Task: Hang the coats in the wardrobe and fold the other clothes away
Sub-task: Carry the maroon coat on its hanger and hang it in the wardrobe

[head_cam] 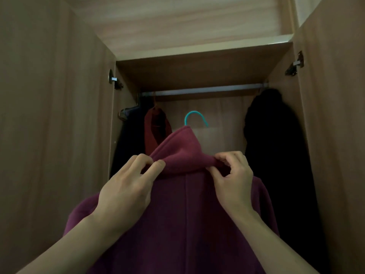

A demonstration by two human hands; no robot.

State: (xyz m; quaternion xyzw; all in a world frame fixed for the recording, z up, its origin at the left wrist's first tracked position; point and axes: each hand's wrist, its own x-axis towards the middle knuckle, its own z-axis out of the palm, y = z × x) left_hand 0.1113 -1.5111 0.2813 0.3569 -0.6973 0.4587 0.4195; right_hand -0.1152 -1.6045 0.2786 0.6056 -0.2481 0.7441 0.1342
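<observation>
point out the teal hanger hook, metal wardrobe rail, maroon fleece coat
teal hanger hook [194, 112], head view, top of curve
metal wardrobe rail [203, 89], head view, bare middle
maroon fleece coat [186, 214], head view, back seam

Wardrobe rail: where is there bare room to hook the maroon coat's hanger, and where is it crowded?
Free: the middle of the rail, between the red garment and the black coat. Crowded: the left end, where a dark coat and the red garment hang close together.

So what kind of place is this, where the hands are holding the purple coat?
Most likely an open wardrobe. A metal rail runs across the top, a black coat hangs from it on the right, and a wooden door stands open on each side.
</observation>
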